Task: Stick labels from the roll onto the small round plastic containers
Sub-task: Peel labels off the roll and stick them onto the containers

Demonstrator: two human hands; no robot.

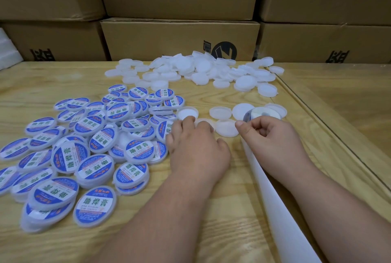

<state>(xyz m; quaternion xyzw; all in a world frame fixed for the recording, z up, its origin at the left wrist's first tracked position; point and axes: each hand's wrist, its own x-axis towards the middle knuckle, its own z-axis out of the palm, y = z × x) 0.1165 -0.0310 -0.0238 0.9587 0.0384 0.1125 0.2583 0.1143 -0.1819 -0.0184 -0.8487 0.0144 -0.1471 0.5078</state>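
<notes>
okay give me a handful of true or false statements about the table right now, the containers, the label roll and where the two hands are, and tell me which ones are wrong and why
1. The labelled containers are heaped on the left side of the wooden table. True.
2. The far pile of plain white containers already carries blue labels. False: those are all bare white.
3. The right hand is at the label roll, fingers curled as if pinching. True.
4. The left hand is lifted high above the table, holding a box. False: it lies low over the table, fingers spread by unlabelled containers.
5. A white strip of backing paper trails from the roll toward the viewer. True.
6. Behind the table are metal shelves. False: stacked cardboard boxes.
</notes>
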